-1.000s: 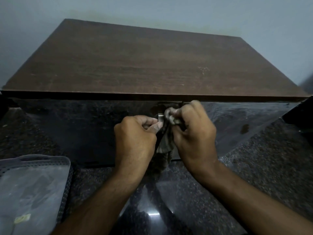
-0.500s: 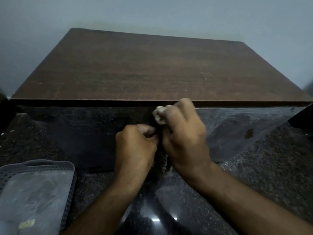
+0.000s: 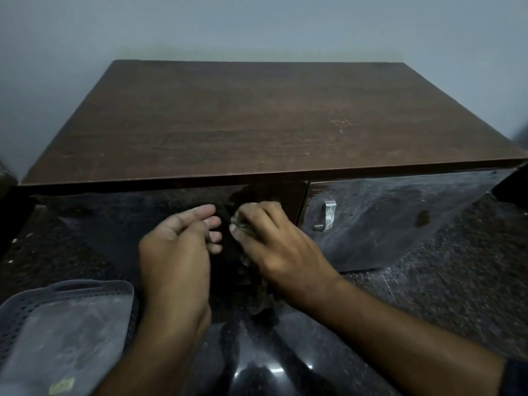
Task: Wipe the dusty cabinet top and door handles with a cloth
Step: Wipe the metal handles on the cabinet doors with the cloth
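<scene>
Cabinet top (image 3: 257, 118): dark brown wood-grain slab, flat, faint pale scuffs toward the right. Below it 2 glossy dark doors, dusty and smeared. Right door (image 3: 400, 221) carries 1 metal handle (image 3: 328, 215), upright, dull with dust. Left door (image 3: 128, 221) handle is hidden. Cloth (image 3: 258, 290): dark, mottled, bunched in front of the left door near the seam, its tail hanging down toward the floor.

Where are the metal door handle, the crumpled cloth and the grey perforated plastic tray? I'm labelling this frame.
metal door handle (image 3: 327, 215): head view, middle of its bar.
crumpled cloth (image 3: 258, 302): head view, hanging lower end.
grey perforated plastic tray (image 3: 21, 305): head view, perforated left rim.
</scene>
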A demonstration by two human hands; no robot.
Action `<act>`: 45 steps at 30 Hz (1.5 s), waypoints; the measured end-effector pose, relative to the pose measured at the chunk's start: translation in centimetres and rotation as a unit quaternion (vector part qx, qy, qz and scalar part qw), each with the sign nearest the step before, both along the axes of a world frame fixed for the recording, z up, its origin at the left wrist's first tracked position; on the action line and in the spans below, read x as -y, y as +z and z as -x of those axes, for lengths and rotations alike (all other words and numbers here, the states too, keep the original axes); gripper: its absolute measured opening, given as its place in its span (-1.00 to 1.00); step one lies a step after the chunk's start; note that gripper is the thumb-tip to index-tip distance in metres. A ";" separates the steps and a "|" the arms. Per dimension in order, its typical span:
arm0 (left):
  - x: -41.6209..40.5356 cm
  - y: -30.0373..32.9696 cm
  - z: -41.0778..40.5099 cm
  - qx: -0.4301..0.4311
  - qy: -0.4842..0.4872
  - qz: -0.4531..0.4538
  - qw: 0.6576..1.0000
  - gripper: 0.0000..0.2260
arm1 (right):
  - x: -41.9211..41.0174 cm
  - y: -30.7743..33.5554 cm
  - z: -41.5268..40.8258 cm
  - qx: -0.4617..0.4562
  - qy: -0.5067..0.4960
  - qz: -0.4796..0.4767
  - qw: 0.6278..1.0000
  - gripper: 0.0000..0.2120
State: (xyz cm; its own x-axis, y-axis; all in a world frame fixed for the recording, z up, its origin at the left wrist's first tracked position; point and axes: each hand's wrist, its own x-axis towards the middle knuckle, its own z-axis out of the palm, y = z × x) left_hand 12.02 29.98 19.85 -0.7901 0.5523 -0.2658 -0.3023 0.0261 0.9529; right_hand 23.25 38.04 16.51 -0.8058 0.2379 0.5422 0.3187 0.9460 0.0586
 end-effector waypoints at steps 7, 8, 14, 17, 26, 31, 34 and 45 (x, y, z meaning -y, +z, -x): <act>-0.5 0.3 -1.2 -0.017 -0.021 0.012 1.000 -0.76 | -0.6 0.8 0.1 -0.060 0.022 -0.006 0.998 -0.83; -0.5 0.3 -1.1 -0.038 -0.007 0.012 0.999 -0.76 | -0.8 1.2 0.0 -0.089 0.018 -0.005 0.996 -0.83; -0.3 0.0 -0.8 -0.032 -0.006 0.035 0.999 -0.76 | -1.0 -0.1 -0.1 -0.057 0.020 -0.065 0.996 -0.79; -0.2 -0.3 -0.6 -0.033 -0.019 0.047 0.998 -0.78 | -1.1 0.6 -0.3 -0.075 0.013 -0.085 0.993 -0.81; -0.1 -0.2 -1.2 -0.176 -0.029 0.104 0.978 -0.83 | -1.1 -1.9 -0.9 0.000 0.017 -0.135 0.991 -0.75; 0.0 -0.2 -0.8 -0.087 -0.054 0.097 0.990 -0.81 | -1.4 -3.5 -1.9 0.036 0.033 -0.189 0.981 -0.80; -0.1 -0.1 -0.7 -0.017 -0.051 0.082 0.995 -0.82 | -1.3 -3.5 -1.7 0.039 0.035 -0.195 0.979 -0.78; -0.3 -0.2 -0.3 -0.062 0.003 0.042 0.997 -0.78 | -1.1 -1.4 -0.8 -0.038 -0.052 -0.167 0.984 -0.80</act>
State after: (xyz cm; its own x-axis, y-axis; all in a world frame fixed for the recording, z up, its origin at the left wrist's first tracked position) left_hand 12.33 30.31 19.62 -0.8229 0.5276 -0.2108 -0.1830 0.1052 0.9775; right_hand 24.09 39.18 15.13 -0.7404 0.1147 0.6624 0.4277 0.8406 0.3325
